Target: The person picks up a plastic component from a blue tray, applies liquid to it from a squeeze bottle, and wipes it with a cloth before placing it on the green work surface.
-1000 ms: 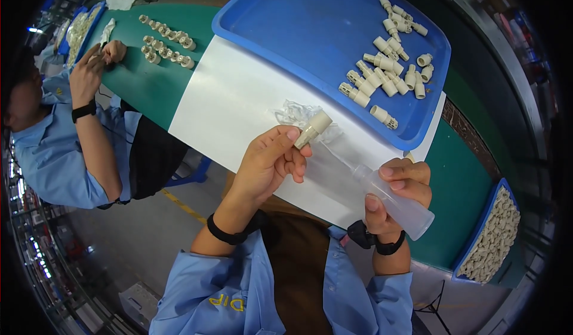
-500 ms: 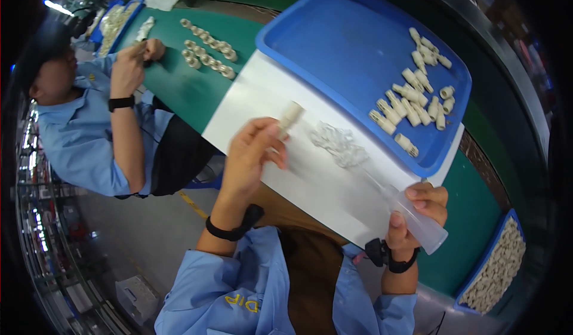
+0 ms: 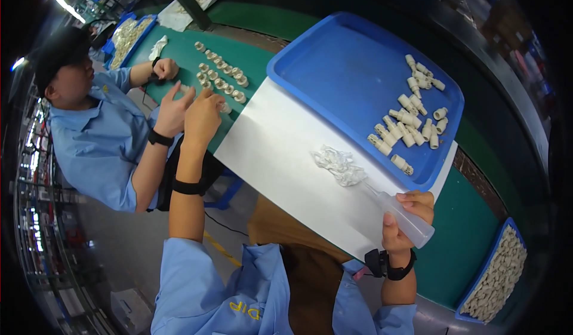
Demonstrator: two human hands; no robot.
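Reaching to the far left, my left hand (image 3: 203, 119) has curled fingers at the green tabletop. A cream cylindrical fitting (image 3: 225, 107) shows at their right side, partly covered by the hand, close to the near end of two rows of similar fittings (image 3: 222, 84). My right hand (image 3: 412, 212) is closed around a translucent squeeze bottle (image 3: 413, 223) with a thin nozzle. That bottle is tilted over the white sheet (image 3: 310, 197), its nozzle pointing to a crumpled clear-white wrap (image 3: 339, 165).
A blue tray (image 3: 334, 54) with several cream fittings (image 3: 409, 120) lies beyond the sheet. Another blue tray (image 3: 498, 275) full of small pale parts is at right. A co-worker (image 3: 95, 132) sits at left; one of their hands (image 3: 173, 113) is close beside mine.
My left hand has moved left with the cream fitting, from over the white sheet to the green table. The co-worker's near hand has come down beside it. My right hand still holds the bottle.
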